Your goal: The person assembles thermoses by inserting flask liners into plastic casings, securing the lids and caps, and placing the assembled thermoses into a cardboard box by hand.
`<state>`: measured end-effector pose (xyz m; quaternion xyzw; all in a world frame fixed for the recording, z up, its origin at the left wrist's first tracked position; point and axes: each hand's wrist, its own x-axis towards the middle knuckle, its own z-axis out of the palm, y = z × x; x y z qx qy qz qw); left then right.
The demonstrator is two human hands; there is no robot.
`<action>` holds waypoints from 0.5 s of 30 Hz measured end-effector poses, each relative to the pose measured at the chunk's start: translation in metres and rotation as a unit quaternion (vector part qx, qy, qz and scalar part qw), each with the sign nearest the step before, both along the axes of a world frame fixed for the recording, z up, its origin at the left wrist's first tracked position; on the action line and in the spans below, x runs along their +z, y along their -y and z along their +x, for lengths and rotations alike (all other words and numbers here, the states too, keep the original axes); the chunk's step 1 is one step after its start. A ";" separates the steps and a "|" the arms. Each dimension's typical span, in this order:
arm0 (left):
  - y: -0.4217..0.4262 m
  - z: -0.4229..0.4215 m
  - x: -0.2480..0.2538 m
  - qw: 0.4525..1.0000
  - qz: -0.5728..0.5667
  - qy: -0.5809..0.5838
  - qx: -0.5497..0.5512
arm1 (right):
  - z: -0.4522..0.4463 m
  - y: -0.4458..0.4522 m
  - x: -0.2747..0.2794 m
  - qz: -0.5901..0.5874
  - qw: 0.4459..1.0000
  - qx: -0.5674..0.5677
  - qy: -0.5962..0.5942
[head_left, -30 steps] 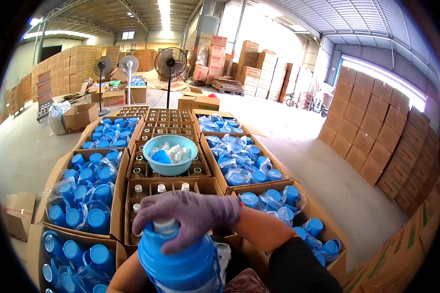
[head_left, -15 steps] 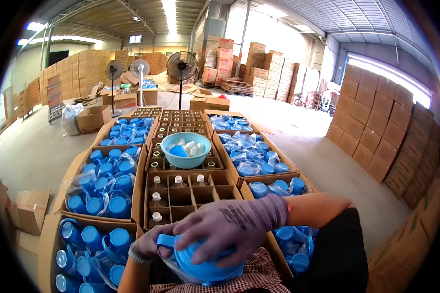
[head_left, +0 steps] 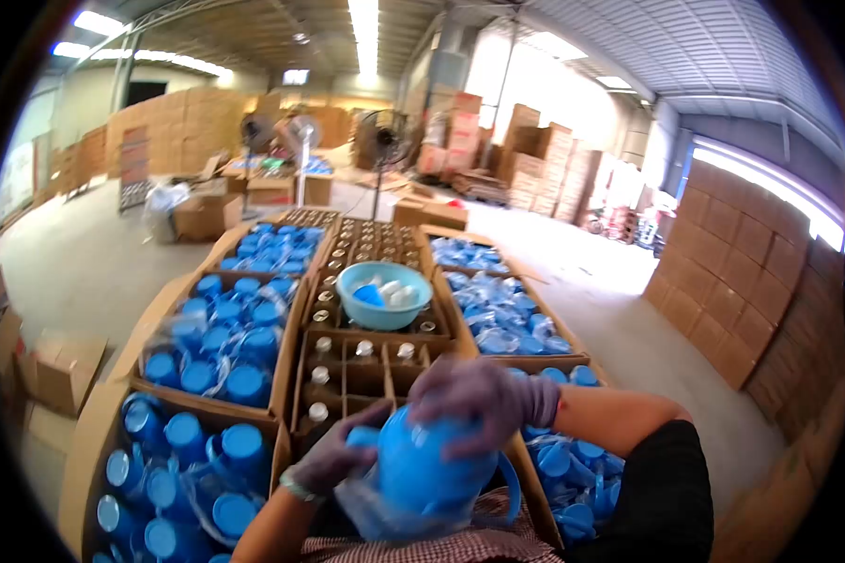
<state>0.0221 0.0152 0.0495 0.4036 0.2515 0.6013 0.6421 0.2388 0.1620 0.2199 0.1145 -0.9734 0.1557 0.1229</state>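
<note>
A large blue plastic jug (head_left: 432, 469) is held in front of my chest, with a handle loop on its right side and a clear plastic bag (head_left: 371, 511) gathered around its lower part. My left hand (head_left: 333, 455), in a grey-purple glove, grips the jug's left side by a short blue projection. On its top lies my gloved right hand (head_left: 483, 399), fingers bent over the jug and somewhat blurred. Just beyond my hands stands a divided carton (head_left: 347, 375) with several white-capped bottles in its cells.
Cartons of blue jugs in clear bags (head_left: 221, 333) line both sides. A light-blue basin (head_left: 385, 314) with white pieces and a blue cup rests on the middle cartons. Fans (head_left: 302, 136) stand farther back, and stacked boxes (head_left: 737, 272) rise at the right.
The jug has been turned and tilted more upright, its handle now on the right. My right hand has moved back over its top. The whole view has shifted.
</note>
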 end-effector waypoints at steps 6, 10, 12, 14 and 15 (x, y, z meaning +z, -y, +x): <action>0.008 0.068 -0.004 0.984 -0.020 -0.072 0.160 | -0.019 -0.022 -0.023 0.059 0.928 -0.356 0.094; -0.002 -0.026 -0.004 0.989 0.096 -0.055 -0.103 | -0.023 0.035 0.031 0.070 0.990 0.125 0.000; -0.003 -0.026 -0.005 0.989 0.049 -0.054 -0.128 | -0.020 0.022 0.016 0.009 0.989 0.146 -0.012; -0.008 0.021 -0.005 0.983 0.030 -0.132 0.120 | -0.018 -0.033 -0.027 -0.059 0.995 -0.071 -0.030; -0.006 0.060 -0.023 0.946 0.013 -0.204 0.252 | -0.017 -0.058 -0.049 -0.100 0.964 -0.246 -0.003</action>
